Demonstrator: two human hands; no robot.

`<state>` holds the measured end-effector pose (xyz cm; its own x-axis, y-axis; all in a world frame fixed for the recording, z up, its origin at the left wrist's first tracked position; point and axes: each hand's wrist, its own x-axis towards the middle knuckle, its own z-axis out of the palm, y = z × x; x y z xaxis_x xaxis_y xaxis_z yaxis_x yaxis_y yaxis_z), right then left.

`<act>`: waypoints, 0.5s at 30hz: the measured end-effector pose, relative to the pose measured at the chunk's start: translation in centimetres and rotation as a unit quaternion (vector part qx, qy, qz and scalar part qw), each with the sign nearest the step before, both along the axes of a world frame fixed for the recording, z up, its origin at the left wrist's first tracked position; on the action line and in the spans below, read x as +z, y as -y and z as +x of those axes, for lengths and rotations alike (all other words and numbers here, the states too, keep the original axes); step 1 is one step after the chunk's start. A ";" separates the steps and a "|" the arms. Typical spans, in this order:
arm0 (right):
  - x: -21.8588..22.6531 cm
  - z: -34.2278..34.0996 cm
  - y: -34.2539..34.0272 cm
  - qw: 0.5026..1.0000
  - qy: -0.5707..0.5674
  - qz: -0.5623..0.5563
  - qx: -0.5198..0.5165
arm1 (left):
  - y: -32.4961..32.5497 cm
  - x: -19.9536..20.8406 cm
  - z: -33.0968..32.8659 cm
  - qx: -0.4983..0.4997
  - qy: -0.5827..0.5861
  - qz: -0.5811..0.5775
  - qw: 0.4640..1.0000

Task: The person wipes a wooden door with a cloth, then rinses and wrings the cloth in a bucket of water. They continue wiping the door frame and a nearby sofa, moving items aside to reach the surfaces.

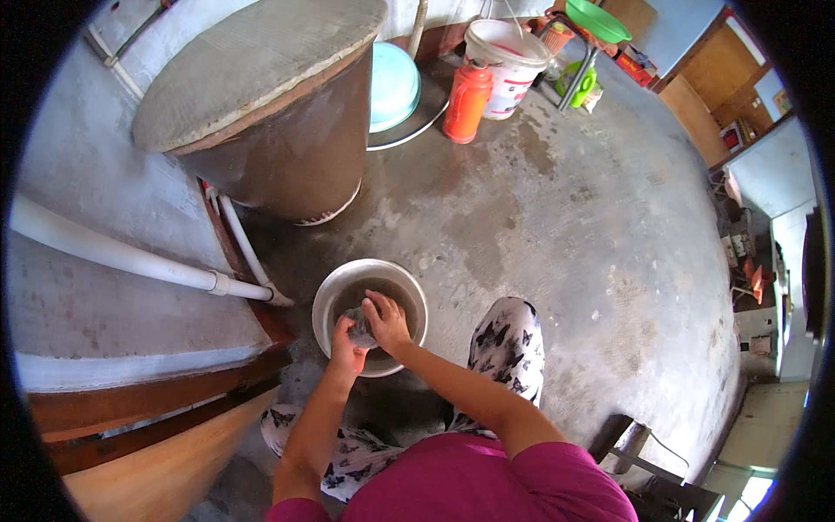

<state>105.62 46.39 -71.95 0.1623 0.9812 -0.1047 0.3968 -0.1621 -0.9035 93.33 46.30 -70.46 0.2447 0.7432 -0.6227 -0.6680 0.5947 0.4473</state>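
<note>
The bowl point(323, 311) is smooth metal. The gray lump point(358, 329) looks rough and dull. The orange flask point(470, 97) is shiny plastic. The floor point(600, 252) looks hard and bumpy.

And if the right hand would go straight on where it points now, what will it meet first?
Past the grey lump beside it, the right hand would probably meet the pale basin at its upper-left side; depth is unclear, so it might pass above.

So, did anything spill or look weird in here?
Maybe a spill: dark patches mark the grey floor near the orange flask and white bucket. They look damp, but could be old stains. The flask and bucket both stand upright.
</note>
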 end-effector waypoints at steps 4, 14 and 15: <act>0.5 -0.8 -0.1 0.767 -0.550 -0.303 -0.133 | 0.0 -0.6 -1.2 -0.044 -0.019 0.010 0.999; -0.2 -3.3 2.7 0.980 -0.025 -0.180 -0.082 | -1.2 -3.9 -0.2 -0.066 -0.254 0.070 0.962; 0.5 -3.2 2.5 0.980 -0.006 -0.185 -0.071 | -1.1 -4.4 -0.5 -0.075 -0.254 0.073 0.962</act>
<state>102.47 43.94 -71.44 0.2906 0.8433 -0.4521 0.3356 -0.5323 -0.7772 92.78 47.41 -74.88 0.0480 0.8114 -0.5825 -0.2527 0.5740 0.7789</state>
